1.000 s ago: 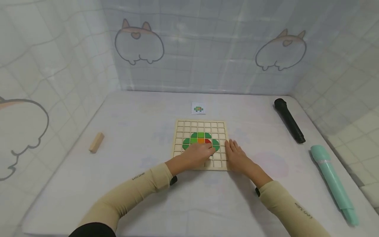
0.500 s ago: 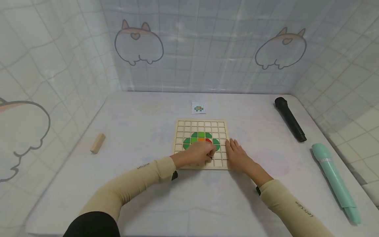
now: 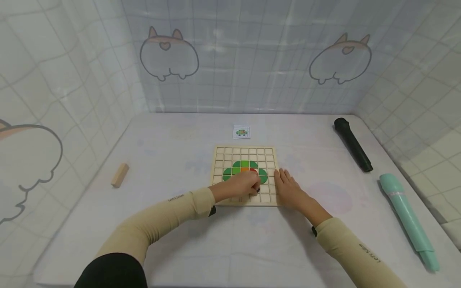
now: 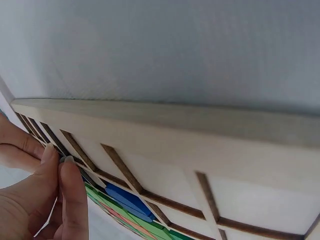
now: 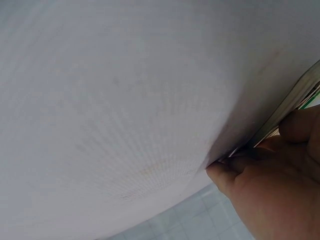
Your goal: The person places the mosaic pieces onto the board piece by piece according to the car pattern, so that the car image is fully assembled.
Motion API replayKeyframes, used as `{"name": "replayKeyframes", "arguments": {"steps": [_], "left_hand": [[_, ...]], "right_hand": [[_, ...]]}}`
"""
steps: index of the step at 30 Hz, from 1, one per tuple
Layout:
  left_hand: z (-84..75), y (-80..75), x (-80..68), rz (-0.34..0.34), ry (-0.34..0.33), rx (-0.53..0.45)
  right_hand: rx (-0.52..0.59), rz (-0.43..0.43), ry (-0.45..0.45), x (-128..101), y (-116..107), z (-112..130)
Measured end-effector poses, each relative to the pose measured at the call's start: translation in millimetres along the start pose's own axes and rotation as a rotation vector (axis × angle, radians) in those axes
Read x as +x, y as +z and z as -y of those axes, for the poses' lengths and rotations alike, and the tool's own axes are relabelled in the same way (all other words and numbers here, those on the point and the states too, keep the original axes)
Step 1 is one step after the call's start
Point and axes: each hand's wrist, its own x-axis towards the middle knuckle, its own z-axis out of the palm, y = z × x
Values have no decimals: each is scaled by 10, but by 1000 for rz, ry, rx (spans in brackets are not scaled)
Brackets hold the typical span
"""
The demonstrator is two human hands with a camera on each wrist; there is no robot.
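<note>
A wooden grid board (image 3: 225, 154) lies on the white table, with green, orange and red tiles (image 3: 245, 165) set in its middle rows. My left hand (image 3: 243, 185) rests over the board's near middle. Its thumb and forefinger (image 4: 55, 165) pinch the edge of a small blue tile (image 4: 127, 200) that sits in a cell. My right hand (image 3: 288, 188) lies flat on the table with straight fingers, touching the board's right edge (image 5: 295, 100). The cells under my left hand are hidden.
A small picture card (image 3: 241, 131) lies behind the board. A wooden block (image 3: 119, 175) sits at the left. A black cylinder (image 3: 352, 145) and a teal cylinder (image 3: 408, 220) lie at the right. Tiled cloth walls close in three sides.
My left hand's fingers have curled and drawn slightly toward the board's near rows, now pinching at a tile. The right hand has stayed against the board's edge.
</note>
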Motion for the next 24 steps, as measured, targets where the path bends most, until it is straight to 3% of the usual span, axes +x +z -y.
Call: {"name": "replayKeyframes", "arguments": {"steps": [6, 14, 18, 22, 24], "left_hand": [[-3, -18, -13, 2, 33, 42], [-13, -23, -41, 3, -2, 30], [4, -40, -65, -4, 53, 43], [26, -128, -188, 16, 117, 16], [50, -195, -301, 9, 108, -5]], "right_hand": [[5, -2, -9, 7, 0, 16], [-5, 6, -3, 26, 8, 27], [-12, 6, -5, 26, 18, 24], [-9, 13, 7, 20, 37, 13], [-4, 18, 17, 9, 43, 3]]}}
